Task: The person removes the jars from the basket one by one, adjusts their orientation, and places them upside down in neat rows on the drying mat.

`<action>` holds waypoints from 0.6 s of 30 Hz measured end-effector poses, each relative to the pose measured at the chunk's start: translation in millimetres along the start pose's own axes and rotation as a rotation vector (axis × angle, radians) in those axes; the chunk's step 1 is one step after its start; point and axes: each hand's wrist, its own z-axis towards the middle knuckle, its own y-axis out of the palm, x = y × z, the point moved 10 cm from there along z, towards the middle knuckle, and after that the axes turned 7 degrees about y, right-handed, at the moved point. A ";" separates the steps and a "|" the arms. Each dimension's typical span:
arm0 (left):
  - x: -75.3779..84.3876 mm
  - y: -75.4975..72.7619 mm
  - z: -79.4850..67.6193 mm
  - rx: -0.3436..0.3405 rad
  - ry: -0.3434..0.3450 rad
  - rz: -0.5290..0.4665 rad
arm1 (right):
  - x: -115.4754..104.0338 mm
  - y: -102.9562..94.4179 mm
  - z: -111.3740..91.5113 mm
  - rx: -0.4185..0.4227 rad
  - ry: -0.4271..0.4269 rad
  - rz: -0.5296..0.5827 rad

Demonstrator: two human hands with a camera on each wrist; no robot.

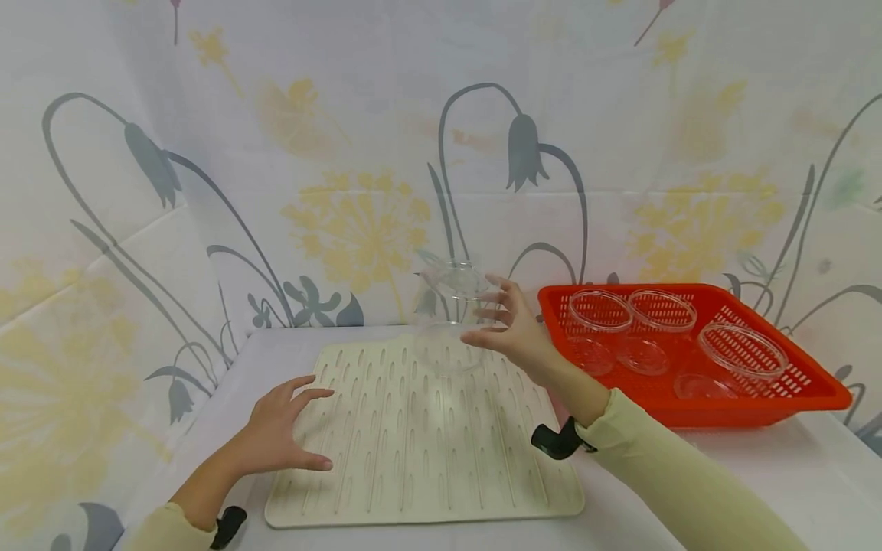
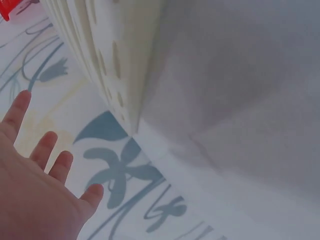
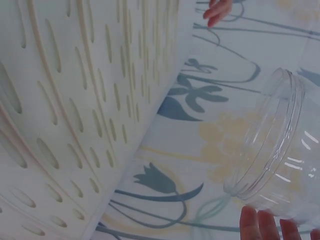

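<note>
Hands well apart, a person grips a clear jar by its side in the right hand, above the far part of a pale grooved mat, while the left hand spreads its fingers near the mat's left edge. Rightward, a red basket holds more clear containers; flower-printed cloth hangs behind.

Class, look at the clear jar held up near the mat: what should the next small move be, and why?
Probably lower the clear jar onto the pale mat. The right grip holds it raised, apart from the mat in the right wrist view; no jar stands there yet, while three other jars sit in the red basket.
</note>
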 end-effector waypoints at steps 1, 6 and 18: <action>-2.4 -0.7 -2.4 -0.010 -0.003 0.005 | 0.8 1.5 0.8 -0.003 0.001 0.002; -11.9 -0.9 -13.1 -0.073 -0.003 0.007 | 4.8 9.7 5.0 -0.016 0.012 0.009; -25.1 5.4 -32.0 -0.222 0.021 -0.033 | 10.3 28.6 13.8 -0.046 0.004 0.021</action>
